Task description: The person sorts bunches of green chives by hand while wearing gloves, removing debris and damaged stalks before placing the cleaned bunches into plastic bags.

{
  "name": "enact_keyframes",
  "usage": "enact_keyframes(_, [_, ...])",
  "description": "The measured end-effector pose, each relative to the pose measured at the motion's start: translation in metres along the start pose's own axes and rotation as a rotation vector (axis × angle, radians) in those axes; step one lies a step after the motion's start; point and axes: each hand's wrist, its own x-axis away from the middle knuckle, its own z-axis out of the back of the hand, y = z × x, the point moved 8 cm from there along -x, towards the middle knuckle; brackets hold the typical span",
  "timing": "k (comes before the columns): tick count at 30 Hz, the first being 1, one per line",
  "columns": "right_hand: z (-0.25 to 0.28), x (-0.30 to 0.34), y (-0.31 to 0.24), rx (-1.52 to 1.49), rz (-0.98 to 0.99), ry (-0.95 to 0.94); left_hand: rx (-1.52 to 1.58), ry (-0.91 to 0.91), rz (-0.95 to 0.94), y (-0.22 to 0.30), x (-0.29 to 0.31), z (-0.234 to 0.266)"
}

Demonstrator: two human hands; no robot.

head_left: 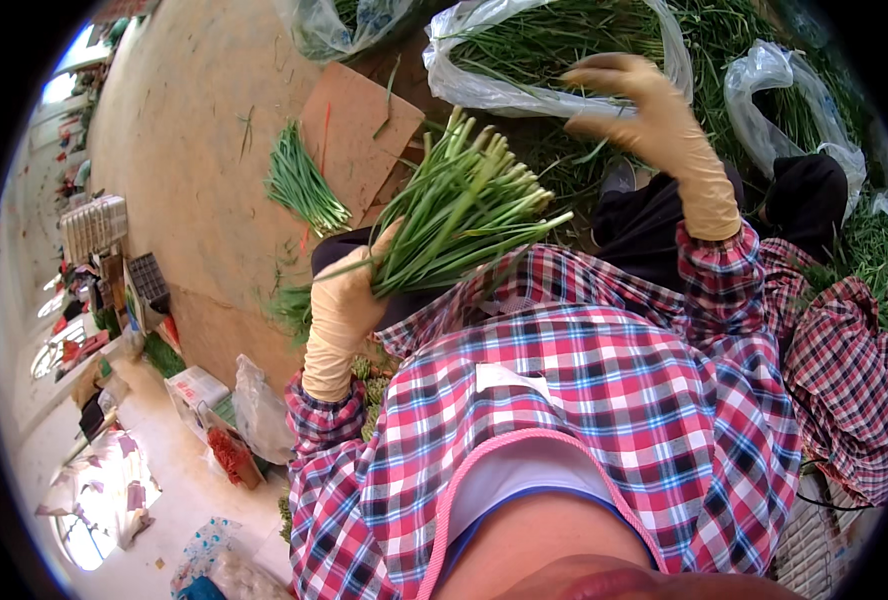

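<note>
Bunch of green stalks (464,215), long and thin, held in the left hand (349,300), low at the cut ends; tips fanned out up and to the right, over the dark lap. Left hand in a tan rubber glove, fingers wrapped tight and pressed together around the base of the bunch, thumb up along the stalks. Right hand (639,100) raised higher, also gloved in tan, fingers bent and a little spread, hovering over the loose greens in a clear plastic bag (484,85); cannot tell whether any stalk is pinched there. Both sleeves in red, white and blue plaid cloth.

Just left of the held bunch, a flat piece of brown cardboard (349,130) on the ground, and beside it a smaller tied bunch of greens (304,185) lying on the bare concrete floor (184,140). More green stalks heaped behind the bag, with a second clear bag (784,100) to the right. Near the right edge, another person's plaid sleeve (849,380). Far left, well apart, stacked crates (94,225) and a small cardboard box (196,390).
</note>
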Motion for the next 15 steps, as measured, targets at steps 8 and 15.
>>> enact_keyframes(8, [-0.078, 0.009, -0.094, -0.773, 0.169, -0.477, 0.0, -0.086, -0.092, 0.016, -0.011, -0.007])
enact_keyframes(15, [-0.074, 0.027, -0.003, -1.461, -0.367, -0.308, 0.025, 0.009, 0.004, -0.001, -0.003, -0.007])
